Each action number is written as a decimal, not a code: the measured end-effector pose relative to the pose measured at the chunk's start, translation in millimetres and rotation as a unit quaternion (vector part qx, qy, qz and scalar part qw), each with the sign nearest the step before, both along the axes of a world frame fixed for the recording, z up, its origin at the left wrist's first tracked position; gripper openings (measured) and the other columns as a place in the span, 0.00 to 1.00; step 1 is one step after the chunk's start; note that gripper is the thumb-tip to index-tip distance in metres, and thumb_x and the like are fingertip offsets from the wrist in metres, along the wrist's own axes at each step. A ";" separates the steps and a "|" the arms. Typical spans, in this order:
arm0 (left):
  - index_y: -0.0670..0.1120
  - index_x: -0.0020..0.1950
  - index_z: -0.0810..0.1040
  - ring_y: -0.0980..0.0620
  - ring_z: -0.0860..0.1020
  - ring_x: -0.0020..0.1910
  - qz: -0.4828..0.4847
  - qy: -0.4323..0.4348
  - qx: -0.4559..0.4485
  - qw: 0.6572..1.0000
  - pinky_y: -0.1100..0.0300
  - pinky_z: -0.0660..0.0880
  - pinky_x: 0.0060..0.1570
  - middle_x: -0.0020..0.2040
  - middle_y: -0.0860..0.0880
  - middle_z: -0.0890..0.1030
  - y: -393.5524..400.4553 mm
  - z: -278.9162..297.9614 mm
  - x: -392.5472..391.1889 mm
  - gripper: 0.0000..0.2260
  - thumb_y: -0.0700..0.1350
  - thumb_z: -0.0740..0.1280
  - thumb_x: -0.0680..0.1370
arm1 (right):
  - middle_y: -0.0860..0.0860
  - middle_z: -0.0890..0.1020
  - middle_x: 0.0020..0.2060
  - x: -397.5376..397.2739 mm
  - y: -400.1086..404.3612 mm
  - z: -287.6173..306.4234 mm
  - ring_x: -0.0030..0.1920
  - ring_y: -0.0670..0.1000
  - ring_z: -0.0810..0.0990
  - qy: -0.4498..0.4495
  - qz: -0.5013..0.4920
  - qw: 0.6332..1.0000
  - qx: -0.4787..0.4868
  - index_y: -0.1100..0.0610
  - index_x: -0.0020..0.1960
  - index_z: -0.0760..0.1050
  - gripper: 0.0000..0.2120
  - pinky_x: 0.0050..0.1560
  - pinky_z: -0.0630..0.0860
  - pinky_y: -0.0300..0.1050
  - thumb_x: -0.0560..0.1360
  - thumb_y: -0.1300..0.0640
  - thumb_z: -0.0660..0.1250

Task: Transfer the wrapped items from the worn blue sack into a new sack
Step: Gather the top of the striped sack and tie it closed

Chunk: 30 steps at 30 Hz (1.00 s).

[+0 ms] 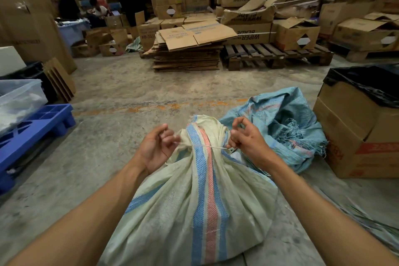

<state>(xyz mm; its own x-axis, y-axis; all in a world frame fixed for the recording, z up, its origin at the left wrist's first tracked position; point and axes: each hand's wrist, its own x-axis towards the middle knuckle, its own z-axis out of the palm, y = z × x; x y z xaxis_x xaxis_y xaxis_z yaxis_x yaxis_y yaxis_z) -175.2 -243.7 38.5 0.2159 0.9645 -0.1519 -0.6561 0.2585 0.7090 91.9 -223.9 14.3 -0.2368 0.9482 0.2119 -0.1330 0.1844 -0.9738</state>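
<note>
Fingers (pixel 170 136) of the left hand (pixel 156 149) curl around one end of a thin pale string (pixel 207 146), while the right hand (pixel 246 138) pinches the other end; the string is drawn tight around the gathered neck of a cream sack (pixel 194 201) with blue and red stripes. This full, bulging sack stands on a dusty concrete floor (pixel 121 93) directly before the person. Just right of it and touching it lies the worn blue sack (pixel 280 119), crumpled, frayed and slack; what it still contains cannot be made out. Farther right of the cream sack sits a cardboard box (pixel 354 136) lined with a black bag (pixel 367 82). Left of the cream sack, a clear plastic bin (pixel 19 97) rests on a blue plastic pallet (pixel 38 123); its pale contents are blurred, perhaps wrapped goods. Beyond the sack, flattened cartons (pixel 190 49) are stacked beside a wooden pallet (pixel 276 55), and piled cardboard boxes (pixel 248 30) fill the warehouse's back wall.
</note>
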 end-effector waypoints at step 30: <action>0.55 0.50 0.84 0.56 0.70 0.51 -0.130 0.799 0.357 0.466 0.58 0.70 0.50 0.51 0.55 0.73 1.2 -8.3 18.7 0.08 0.54 0.68 0.77 | 0.46 0.79 0.31 -25.7 -16.4 0.1 0.34 0.50 0.74 -0.648 -0.035 0.735 0.195 0.49 0.33 0.73 0.07 0.41 0.65 0.42 0.70 0.54 0.66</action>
<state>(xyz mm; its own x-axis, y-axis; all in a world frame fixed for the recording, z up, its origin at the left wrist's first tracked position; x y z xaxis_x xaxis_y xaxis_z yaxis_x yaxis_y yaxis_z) -156.4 -242.4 30.2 0.5015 0.8649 0.0202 0.8446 -0.4945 0.2054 66.2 -240.3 14.3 -0.4330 0.8945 0.1112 0.8835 0.4456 -0.1444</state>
